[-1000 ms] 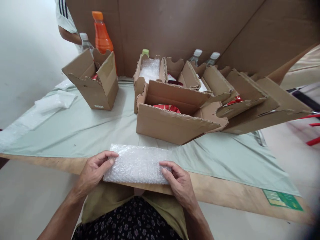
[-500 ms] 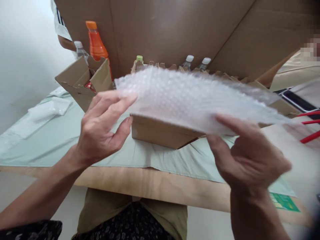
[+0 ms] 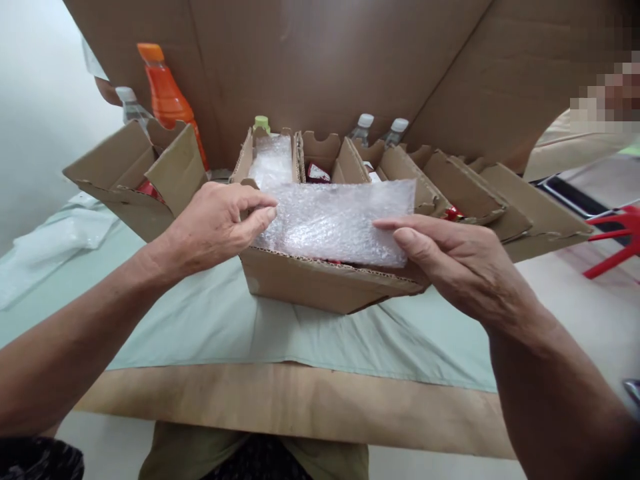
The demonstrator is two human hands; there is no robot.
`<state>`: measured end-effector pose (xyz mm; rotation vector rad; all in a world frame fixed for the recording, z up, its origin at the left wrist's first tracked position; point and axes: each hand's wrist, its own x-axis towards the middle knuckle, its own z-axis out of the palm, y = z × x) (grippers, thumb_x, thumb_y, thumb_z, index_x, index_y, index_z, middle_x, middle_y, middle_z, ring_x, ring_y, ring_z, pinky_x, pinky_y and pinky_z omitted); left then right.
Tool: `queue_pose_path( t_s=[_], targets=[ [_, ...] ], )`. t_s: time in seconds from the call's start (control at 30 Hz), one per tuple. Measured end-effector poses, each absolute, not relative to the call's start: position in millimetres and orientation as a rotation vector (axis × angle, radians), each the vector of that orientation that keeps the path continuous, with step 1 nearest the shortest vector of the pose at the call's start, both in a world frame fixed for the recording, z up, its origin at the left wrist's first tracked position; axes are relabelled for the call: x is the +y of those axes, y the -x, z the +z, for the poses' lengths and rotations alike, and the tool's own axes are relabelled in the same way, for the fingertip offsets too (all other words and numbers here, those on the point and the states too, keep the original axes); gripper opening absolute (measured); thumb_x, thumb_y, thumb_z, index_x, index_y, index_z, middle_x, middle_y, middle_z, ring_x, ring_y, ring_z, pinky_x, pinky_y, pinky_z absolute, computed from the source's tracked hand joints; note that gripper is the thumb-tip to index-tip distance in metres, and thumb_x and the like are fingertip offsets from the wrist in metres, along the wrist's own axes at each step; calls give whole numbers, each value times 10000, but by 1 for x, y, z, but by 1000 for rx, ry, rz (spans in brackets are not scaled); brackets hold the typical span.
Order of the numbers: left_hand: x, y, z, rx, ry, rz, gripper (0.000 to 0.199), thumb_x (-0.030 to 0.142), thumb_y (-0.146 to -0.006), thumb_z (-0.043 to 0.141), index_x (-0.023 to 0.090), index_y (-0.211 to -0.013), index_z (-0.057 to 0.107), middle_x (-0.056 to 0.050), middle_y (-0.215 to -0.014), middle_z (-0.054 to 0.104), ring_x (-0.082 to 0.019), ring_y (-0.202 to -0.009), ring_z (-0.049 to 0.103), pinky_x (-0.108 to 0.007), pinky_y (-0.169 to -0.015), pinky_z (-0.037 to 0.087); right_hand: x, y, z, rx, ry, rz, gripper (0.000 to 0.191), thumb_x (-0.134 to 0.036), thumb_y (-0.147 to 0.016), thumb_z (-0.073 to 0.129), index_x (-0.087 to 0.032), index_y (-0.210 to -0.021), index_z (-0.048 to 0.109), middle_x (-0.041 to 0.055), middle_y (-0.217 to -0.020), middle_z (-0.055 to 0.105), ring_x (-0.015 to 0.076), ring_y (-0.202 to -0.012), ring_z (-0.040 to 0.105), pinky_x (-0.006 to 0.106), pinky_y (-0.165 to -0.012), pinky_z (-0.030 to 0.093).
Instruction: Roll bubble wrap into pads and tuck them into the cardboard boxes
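A clear sheet of bubble wrap [image 3: 335,220] lies slanted over the front cardboard box [image 3: 310,283], close above its opening. My left hand [image 3: 225,220] pinches the sheet's left end between thumb and forefinger. At the right end, my right hand [image 3: 445,260] grips the sheet, thumb and forefinger together. A little red shows under the sheet's lower edge; the rest of the box's inside is hidden. Behind it, another piece of bubble wrap [image 3: 273,160] fills a narrow open box.
More open boxes stand behind, some holding red items. An orange bottle [image 3: 167,93] and clear bottles are at the back. Loose bubble wrap [image 3: 55,243] lies on the green cloth at left. Another person's arm, a phone [image 3: 573,197] and a red object [image 3: 617,240] are at right.
The bubble wrap has come down and toward me, from level and blurred to slanted over the front box. More of the open boxes behind now show. Both hands still hold its ends.
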<state>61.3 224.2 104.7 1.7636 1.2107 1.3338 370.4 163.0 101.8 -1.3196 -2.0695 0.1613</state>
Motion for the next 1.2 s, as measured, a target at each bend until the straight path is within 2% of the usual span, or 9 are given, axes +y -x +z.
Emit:
queue_pose_path(
  t_s=[0.13, 0.27, 0.4, 0.7, 0.83, 0.97, 1.03, 1.1, 1.2],
  targets=[
    [216, -59, 109, 1200, -2368, 1184, 214, 217, -865, 695, 196, -1033, 826, -35, -1021, 809, -251, -1021, 746, -373, -993, 584, 160, -359, 105, -1789, 1302, -4, 217, -267, -974, 680, -206, -1130, 819, 38, -1047, 821, 138, -935, 758, 234, -819, 575],
    [211, -58, 110, 1137, -2608, 1173, 285, 258, -941, 618, 204, -1158, 793, -43, -1138, 815, -232, -1052, 751, -351, -1009, 593, 159, -354, 105, -1738, 1312, -119, 211, -240, -912, 728, -217, -1098, 824, 27, -994, 828, 162, -871, 773, 264, -832, 615],
    [209, -65, 112, 1095, -2617, 1144, 269, 277, -950, 619, 227, -1148, 794, -22, -1098, 818, -221, -974, 765, -323, -937, 614, 159, -354, 107, -1995, 1311, -106, 202, -252, -951, 683, -208, -1111, 800, 40, -1094, 820, 190, -966, 780, 300, -946, 614],
    [213, -94, 123, 1048, -2345, 995, 252, 364, -920, 671, 223, -1078, 807, 11, -781, 755, -173, -676, 690, -260, -588, 539, 154, -338, 120, -2186, 1276, 249, 383, -470, -1049, 538, -234, -1267, 746, 65, -1129, 793, 235, -988, 762, 353, -924, 612],
    [216, -109, 125, 971, -2300, 932, 309, 464, -866, 748, 232, -1066, 789, 16, -765, 727, -160, -624, 641, -266, -548, 500, 162, -335, 123, -2077, 1151, 666, 585, -658, -1045, 431, -388, -1559, 495, 11, -1213, 755, 219, -1028, 741, 350, -912, 619],
    [217, -115, 123, 1005, -2305, 947, 234, 393, -812, 759, 213, -962, 746, 17, -752, 697, -157, -614, 600, -279, -549, 482, 167, -337, 124, -2024, 1097, 979, 683, -728, -1022, 405, -481, -1646, 278, -31, -1399, 687, 245, -1340, 634, 414, -1113, 550],
    [217, -114, 122, 1031, -2274, 945, 79, 277, -818, 675, 209, -836, 711, 32, -671, 638, -126, -539, 517, -263, -469, 392, 167, -338, 125, -2001, 1086, 1060, 677, -709, -1020, 446, -482, -1639, 294, -34, -1452, 658, 256, -1402, 593, 433, -1143, 530],
    [217, -112, 123, 1095, -2239, 1020, 100, 166, -783, 598, 209, -732, 673, 46, -616, 581, -108, -510, 459, -252, -442, 332, 166, -339, 125, -1893, 1058, 1068, 645, -629, -1025, 517, -443, -1622, 360, -18, -1401, 693, 237, -1324, 653, 419, -1128, 545],
    [215, -111, 125, 1156, -2170, 1233, 166, 88, -758, 573, 210, -715, 677, 50, -620, 573, -118, -573, 515, -242, -492, 382, 171, -341, 122, -1631, 1091, 874, 552, -434, -986, 664, -321, -1507, 523, 6, -1173, 777, 185, -1144, 731, 344, -1066, 583]
  ],
)
